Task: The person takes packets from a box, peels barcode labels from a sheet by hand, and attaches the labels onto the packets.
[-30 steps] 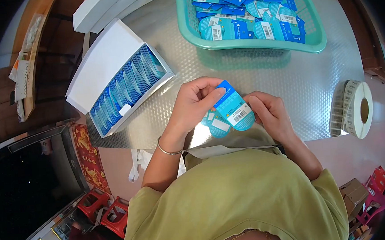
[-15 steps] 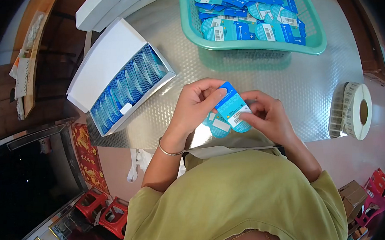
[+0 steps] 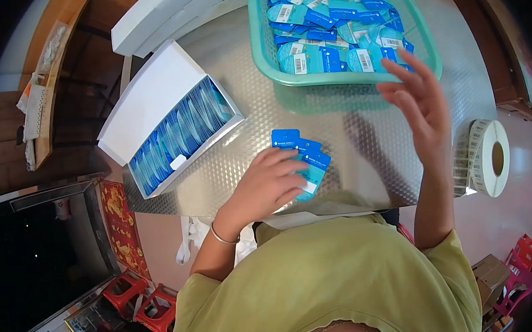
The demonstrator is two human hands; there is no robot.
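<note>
Several blue-and-teal cards [image 3: 318, 157] with rounded ends lie overlapping on the metal table near its front edge. My left hand [image 3: 271, 184] rests over them with its fingers spread, hiding part of the cards. Raised near the front right corner of the green basket [image 3: 346, 78], my right hand [image 3: 421, 109] is empty, its fingers apart. More such cards [image 3: 333, 25], many showing barcode stickers, fill that basket in a loose heap. To the left, an open white box [image 3: 150, 103] holds a tight row of cards [image 3: 180, 132] standing on edge.
A roll of barcode labels [image 3: 489, 158] stands at the table's right edge. White boxes [image 3: 175, 15] sit at the back left of the metal table [image 3: 366, 180]. Red stools [image 3: 157, 309] are on the floor at lower left, and a cardboard box [image 3: 491, 277] at lower right.
The card that both hands held has joined the others on the table under my left hand. My right hand has let go and moved up and right towards the basket.
</note>
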